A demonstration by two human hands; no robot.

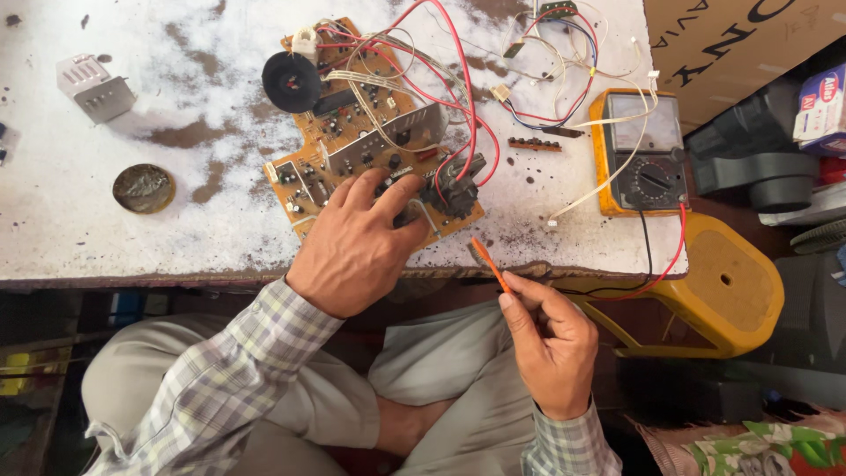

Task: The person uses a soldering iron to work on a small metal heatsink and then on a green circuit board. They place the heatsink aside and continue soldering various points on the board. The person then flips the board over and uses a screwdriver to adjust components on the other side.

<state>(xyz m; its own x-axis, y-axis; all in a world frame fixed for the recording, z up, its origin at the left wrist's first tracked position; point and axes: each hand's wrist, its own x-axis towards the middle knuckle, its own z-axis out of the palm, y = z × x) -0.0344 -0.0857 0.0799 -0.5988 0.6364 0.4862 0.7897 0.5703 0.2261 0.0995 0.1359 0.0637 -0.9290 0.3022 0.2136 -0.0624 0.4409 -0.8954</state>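
Circuit board point(370, 141) is pinned mid-worktop point(106, 220) by left hand point(352, 242), fingers spread. Orange brush point(487, 263) is pinched in right hand point(551, 344). Red wires point(463, 97) could be snagged by bristles.

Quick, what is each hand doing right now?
Left hand: open, fingers spread, pressing down on the circuit board.
Right hand: closed on a small orange brush, held off the board.

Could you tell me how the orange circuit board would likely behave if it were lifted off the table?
The circuit board itself looks stiff, but the red wires would probably trail and snag. The black round part at one corner may make it tip that way.
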